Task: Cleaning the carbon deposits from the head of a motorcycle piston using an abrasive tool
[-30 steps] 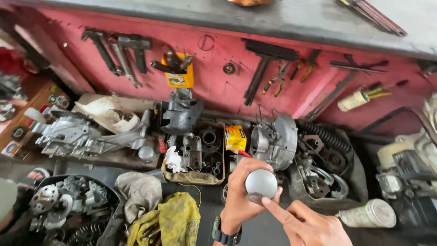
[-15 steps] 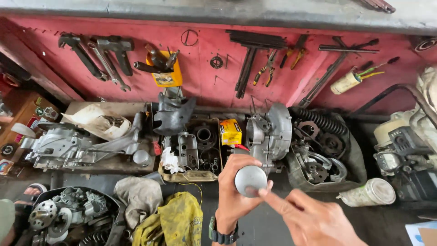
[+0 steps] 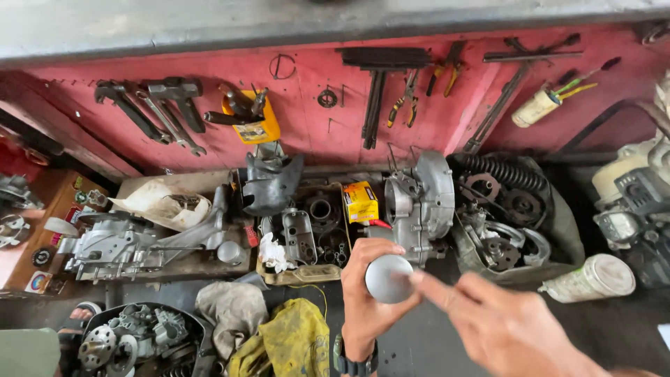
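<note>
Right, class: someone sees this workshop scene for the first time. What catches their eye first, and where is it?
Low in the centre, the left hand holds up a round grey metal piston, with the right hand pointing a finger at its face. Behind runs a red wall board hung with dark wrenches. Between them sits a small yellow cardboard box among grey engine parts.

Engine casing [image 3: 419, 202] behind piston [image 3: 388, 278]

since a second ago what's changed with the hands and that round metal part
The right hand has moved in, and its fingertip now touches the flat face of the round metal part, which has turned from domed side to flat face toward the camera. The left hand still grips it from behind. The engine parts and hung tools stayed put.
</note>
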